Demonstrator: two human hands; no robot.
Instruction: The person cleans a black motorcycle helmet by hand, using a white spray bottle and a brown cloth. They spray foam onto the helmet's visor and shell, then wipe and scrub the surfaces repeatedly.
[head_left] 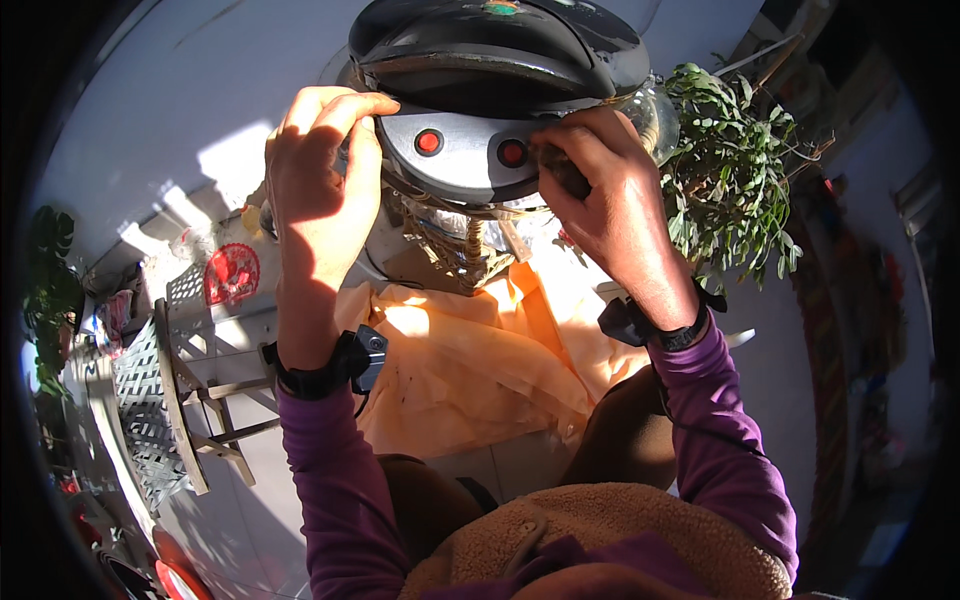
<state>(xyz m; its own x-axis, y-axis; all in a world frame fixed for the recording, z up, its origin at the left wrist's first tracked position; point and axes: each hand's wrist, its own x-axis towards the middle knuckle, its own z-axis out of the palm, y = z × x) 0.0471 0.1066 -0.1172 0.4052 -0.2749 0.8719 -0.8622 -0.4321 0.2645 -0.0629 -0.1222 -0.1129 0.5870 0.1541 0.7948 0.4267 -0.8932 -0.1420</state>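
Note:
A rounded black appliance [490,75] with a thick handle-like lid front is at the top centre. Along its near side runs a silver-grey curved panel [465,178] bearing two round red buttons or lights. My left hand [322,190] grips the panel's left end, index finger on top and thumb below it. At the right end, my right hand [612,180] is closed with curled fingers against the panel, beside the right red button; its fingertips are partly in shadow. Under the appliance stands a woven wicker basket or stand [472,255], mostly hidden.
An orange cloth [455,375] lies spread below the basket. A leafy green plant [730,165] stands close on the right. To the left are a stool with a woven seat [150,410] and a round red decoration [232,275]. A white wall [250,60] rises behind.

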